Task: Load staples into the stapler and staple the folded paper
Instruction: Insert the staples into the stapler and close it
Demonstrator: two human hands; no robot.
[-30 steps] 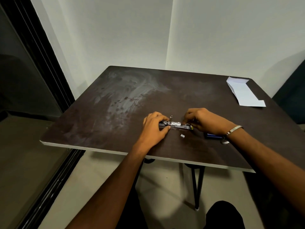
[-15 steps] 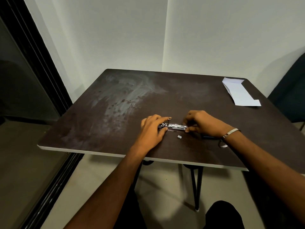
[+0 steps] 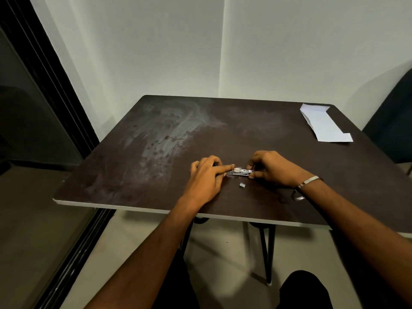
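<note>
A small metal stapler point(image 3: 240, 171) lies flat on the dark table point(image 3: 156, 157), near its front edge, with its staple channel facing up. My left hand point(image 3: 206, 177) holds its left end, index finger stretched along the top. My right hand point(image 3: 270, 167) pinches its right end between thumb and fingers. A small piece of staples point(image 3: 242, 185) lies loose on the table just in front of the stapler. The folded white paper point(image 3: 323, 124) rests at the far right corner, away from both hands.
A metal bangle point(image 3: 305, 188) hangs on my right wrist. A dark chair point(image 3: 392, 121) stands beyond the table's right side. A dark sliding door frame point(image 3: 44, 85) runs along the left. White walls meet in a corner behind the table.
My left index finger has slid forward along the top of the stapler. The upright pusher rod seen earlier at the stapler's left end is no longer visible. Both hands stay on the stapler.
</note>
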